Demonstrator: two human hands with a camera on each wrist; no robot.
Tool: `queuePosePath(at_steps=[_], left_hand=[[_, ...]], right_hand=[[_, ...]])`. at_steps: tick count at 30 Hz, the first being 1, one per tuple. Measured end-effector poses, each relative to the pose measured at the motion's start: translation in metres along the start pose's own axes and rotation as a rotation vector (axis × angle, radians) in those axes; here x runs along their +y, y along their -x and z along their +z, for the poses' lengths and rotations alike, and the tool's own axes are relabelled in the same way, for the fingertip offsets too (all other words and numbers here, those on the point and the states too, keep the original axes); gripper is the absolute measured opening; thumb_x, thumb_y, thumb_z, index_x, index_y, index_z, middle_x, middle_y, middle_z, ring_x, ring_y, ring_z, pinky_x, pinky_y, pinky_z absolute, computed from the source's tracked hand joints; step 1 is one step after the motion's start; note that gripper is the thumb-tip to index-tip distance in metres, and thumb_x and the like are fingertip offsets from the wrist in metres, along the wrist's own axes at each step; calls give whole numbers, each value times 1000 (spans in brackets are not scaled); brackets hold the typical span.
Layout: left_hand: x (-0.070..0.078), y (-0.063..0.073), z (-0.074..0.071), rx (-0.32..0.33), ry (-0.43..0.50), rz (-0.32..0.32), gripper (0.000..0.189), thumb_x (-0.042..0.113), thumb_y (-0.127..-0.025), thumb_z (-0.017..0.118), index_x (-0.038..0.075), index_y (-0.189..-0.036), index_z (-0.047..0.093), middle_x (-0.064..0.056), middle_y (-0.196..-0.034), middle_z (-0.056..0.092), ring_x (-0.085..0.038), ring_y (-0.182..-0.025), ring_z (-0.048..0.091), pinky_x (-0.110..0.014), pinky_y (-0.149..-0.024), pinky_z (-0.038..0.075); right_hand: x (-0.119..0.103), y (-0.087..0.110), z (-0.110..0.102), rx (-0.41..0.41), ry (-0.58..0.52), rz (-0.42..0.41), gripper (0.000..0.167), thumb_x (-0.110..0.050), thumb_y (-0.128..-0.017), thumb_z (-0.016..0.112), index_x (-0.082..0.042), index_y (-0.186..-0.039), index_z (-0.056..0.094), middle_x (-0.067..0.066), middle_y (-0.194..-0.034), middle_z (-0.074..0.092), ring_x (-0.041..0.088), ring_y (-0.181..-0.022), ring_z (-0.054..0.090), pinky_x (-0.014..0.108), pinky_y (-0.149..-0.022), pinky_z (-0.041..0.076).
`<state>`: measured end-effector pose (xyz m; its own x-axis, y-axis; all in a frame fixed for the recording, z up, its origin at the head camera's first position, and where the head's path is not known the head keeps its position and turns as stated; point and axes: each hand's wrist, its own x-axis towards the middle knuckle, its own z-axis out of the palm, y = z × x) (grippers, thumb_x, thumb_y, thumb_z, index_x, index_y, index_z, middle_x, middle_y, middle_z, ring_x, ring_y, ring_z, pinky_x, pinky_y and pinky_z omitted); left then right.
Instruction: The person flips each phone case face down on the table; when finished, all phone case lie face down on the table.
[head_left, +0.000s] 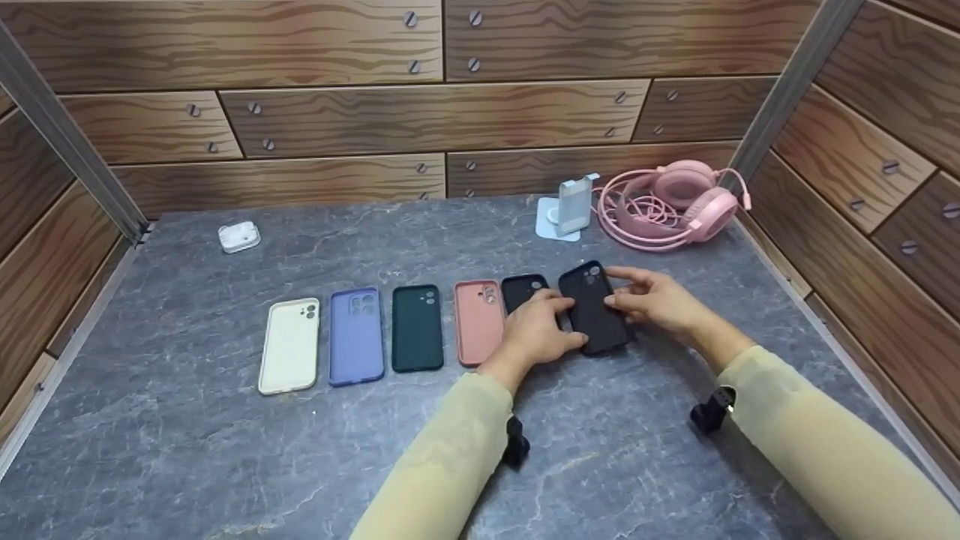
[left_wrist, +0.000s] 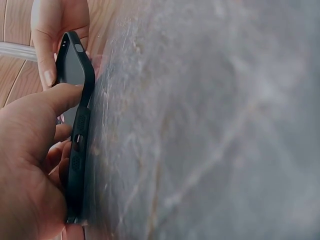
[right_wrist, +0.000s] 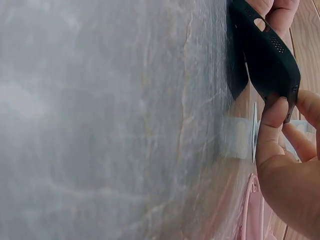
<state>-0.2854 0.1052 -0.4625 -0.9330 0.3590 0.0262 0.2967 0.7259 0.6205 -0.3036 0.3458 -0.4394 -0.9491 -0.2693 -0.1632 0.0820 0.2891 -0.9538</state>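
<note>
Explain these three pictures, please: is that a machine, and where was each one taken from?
There are no machine arms here, just a person's left hand and right hand, both bare. The wide picture comes from a camera worn on the head, looking forward and down; the two close-ups come from the wrist cameras, so things look tipped sideways. On the grey tabletop lie five phone cases in a row: cream case, violet case, dark green case, pink case and black case. Behind them are a small white item, a pale stand and a pink headset. Both hands hold a sixth case, also black, from either side.
</note>
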Motion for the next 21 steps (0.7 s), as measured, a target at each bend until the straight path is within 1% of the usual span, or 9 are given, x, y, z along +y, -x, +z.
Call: queuePosePath(at_steps=[2, 7, 13, 18, 21], left_hand=[[0, 0, 0, 0, -3, -1, 62, 44, -92, 82, 23, -148, 66, 3, -154, 55, -20, -142, 52, -40, -115, 43], [0, -2, 0, -5, -13, 1, 63, 46, -92, 82, 24, -149, 65, 3, -155, 55, -20, -145, 50, -40, -117, 42], [1, -3, 0, -6, -12, 10, 62, 46, -93, 82, 23, -148, 66, 3, -155, 56, -20, -146, 49, -38, -117, 41], [3, -2, -6, -4, 52, 11, 60, 41, -93, 83, 18, -146, 67, 0, -151, 61, -20, -142, 53, -36, -116, 42], [5, -2, -12, 5, 96, 20, 61, 37, -93, 84, 16, -148, 65, -4, -148, 63, -21, -139, 56, -35, -114, 45]], right_hand=[[0, 1, 1, 2, -37, 4, 70, -6, -103, 70, 2, -163, 35, 13, -119, 74, 16, -98, 73, 30, -83, 61], [-1, 4, 3, -2, -106, 18, 71, -7, -104, 68, 2, -164, 31, 13, -120, 72, 18, -101, 73, 33, -86, 61], [-2, 6, 4, 11, -117, 37, 70, -9, -105, 66, -1, -165, 31, 17, -125, 69, 19, -102, 73, 34, -86, 61], [-4, 7, 5, 23, -88, 31, 70, -7, -105, 65, 1, -165, 30, 23, -127, 66, 18, -101, 73, 33, -87, 61], [-5, 7, 7, 29, -86, 28, 71, -7, -105, 65, 2, -165, 29, 26, -128, 65, 18, -101, 73, 34, -86, 61]])
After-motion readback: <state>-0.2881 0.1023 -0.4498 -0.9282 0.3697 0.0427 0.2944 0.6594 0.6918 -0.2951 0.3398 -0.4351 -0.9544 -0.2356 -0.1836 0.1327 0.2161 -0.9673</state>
